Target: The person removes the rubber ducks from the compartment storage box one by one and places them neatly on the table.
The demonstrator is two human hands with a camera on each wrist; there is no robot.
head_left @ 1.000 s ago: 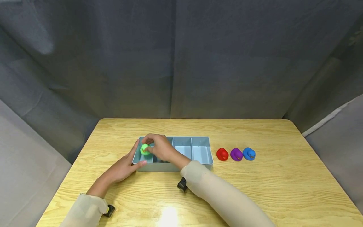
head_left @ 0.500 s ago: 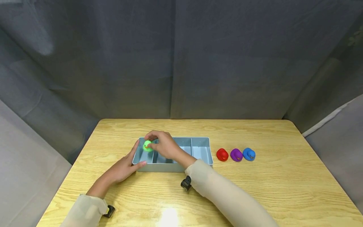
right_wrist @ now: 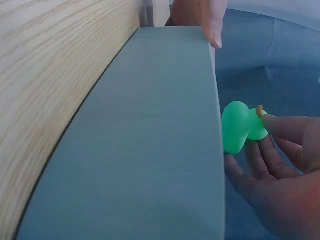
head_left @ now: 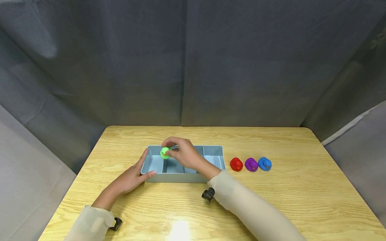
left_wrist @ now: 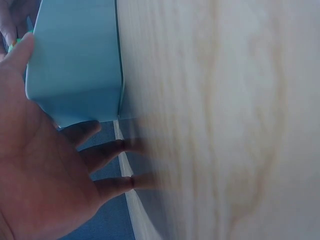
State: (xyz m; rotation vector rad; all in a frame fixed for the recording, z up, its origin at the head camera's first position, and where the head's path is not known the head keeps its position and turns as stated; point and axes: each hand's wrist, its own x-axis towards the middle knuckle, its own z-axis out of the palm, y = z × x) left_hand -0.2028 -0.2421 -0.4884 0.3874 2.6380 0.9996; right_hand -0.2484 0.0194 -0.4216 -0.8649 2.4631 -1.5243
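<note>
Over the divider between the two left compartments of a grey-blue divided box (head_left: 214,164), my right hand (head_left: 187,154) holds a green rubber duck (head_left: 164,153) by its head. In the right wrist view the duck (right_wrist: 236,127) shows its orange beak, with thumb and fingers pinching it above the box's long wall (right_wrist: 150,140). My left hand (head_left: 131,177) rests against the box's left end, thumb on the front rim and the other fingers extended. The left wrist view shows those fingers spread beside the box's end wall (left_wrist: 80,102).
To the right of the box, a red duck (head_left: 236,164), a purple duck (head_left: 251,164) and a blue duck (head_left: 265,163) stand in a row on the wooden table (head_left: 286,201). Dark grey curtains (head_left: 241,67) hang behind the table.
My right hand has lifted the green duck from low in the leftmost compartment and moved it right, to over the first divider. The left hand, box and other ducks have stayed put.
</note>
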